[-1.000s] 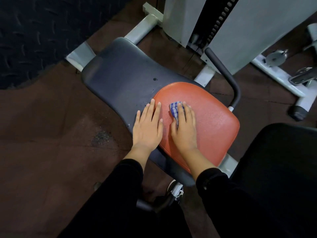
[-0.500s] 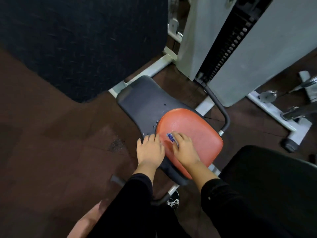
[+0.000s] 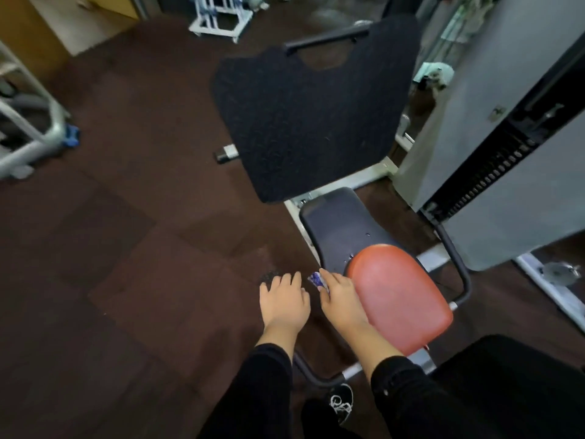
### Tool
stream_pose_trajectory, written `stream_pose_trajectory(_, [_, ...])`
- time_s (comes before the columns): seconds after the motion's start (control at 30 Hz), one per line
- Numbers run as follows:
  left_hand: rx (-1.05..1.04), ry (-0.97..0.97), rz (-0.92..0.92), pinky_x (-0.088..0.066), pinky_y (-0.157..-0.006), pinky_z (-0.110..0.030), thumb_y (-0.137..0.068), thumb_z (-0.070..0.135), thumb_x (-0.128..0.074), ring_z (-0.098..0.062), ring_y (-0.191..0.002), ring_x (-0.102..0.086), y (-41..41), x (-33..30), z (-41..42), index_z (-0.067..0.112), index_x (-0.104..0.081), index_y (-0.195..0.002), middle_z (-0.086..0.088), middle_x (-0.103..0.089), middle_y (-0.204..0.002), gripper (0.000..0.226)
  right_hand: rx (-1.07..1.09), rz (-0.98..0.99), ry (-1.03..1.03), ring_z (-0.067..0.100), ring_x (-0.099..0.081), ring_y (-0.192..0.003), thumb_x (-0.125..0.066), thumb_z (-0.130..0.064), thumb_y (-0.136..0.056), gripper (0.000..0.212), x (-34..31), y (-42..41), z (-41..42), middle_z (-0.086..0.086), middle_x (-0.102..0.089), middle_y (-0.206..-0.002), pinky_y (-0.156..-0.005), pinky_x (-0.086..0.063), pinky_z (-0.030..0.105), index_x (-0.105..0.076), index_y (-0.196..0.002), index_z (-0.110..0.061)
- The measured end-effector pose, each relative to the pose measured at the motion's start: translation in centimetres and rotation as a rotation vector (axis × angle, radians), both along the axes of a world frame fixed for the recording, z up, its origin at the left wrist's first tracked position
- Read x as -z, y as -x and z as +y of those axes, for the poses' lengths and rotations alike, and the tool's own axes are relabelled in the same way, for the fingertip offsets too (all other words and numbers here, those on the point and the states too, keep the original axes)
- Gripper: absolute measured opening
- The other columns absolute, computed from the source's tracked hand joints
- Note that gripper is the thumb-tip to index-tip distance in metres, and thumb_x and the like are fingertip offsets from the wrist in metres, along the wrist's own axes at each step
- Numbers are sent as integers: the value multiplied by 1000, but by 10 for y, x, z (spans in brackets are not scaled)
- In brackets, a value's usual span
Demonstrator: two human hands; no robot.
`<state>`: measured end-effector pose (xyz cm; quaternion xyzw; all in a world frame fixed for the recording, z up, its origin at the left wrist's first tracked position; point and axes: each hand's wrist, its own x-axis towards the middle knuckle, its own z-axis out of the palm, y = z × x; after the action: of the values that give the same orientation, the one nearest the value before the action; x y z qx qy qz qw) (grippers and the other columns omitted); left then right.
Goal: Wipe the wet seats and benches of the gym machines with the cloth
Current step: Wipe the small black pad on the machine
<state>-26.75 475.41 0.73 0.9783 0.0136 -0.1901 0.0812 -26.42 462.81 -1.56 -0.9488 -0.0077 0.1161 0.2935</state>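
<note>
— Head view: my right hand (image 3: 340, 296) pinches the checked cloth (image 3: 317, 279) off the red seat's (image 3: 399, 296) left edge; left hand (image 3: 284, 297) hangs relaxed, holding nothing.
— Risk?
— Droplets on the dark seat pad (image 3: 340, 228) could be missed if I leave.

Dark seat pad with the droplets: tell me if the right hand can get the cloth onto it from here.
Probably yes: the right hand holds the cloth right at the dark seat pad, with nothing between.

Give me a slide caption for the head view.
Right hand holds the checked cloth beside the orange seat.
</note>
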Motion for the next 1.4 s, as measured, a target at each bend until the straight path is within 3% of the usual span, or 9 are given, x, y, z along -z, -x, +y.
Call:
stream_pose_trajectory(0.5, [-287,-31,-43,-27,-110,-41,-100,34,-29,-17,-134,-38,12,-45,244,24,-27,-150,5,-43,-146,51,-294,-43,-9,21,-34,-131,-42,-16,-98,46,-44,-24,260,5,-46,-140,-106,-33,28,-37,-144,-13])
stream_pose_trajectory(0.77, [-390,-4,-46,-27,-107,-40,-99,33,-29,-17,-132,-40,2,-52,322,24,-34,-147,5,-46,-143,48,-396,-58,-3,18,-33,-131,-42,-18,-98,46,-46,-40,340,2,-47,-139,-106,-31,26,-37,-144,-15])
stream_pose_trajectory(1.03, [-446,10,-24,-28,-103,-40,-98,33,-31,-18,-128,-43,-56,-49,393,24,-38,-142,4,-49,-139,45,-447,-48,-8,19,-34,-131,-42,-17,-98,46,-41,-104,413,2,-48,-139,-105,-34,27,-38,-143,-13])
stream_pose_trajectory(1.4, [-500,-22,13,-26,-107,-40,-99,33,-32,-17,-131,-40,-208,-47,509,25,-38,-142,6,-48,-140,45,-505,-55,-22,20,-36,-130,-44,-16,-98,47,-35,-273,527,2,-48,-139,-105,-32,25,-37,-144,-13])
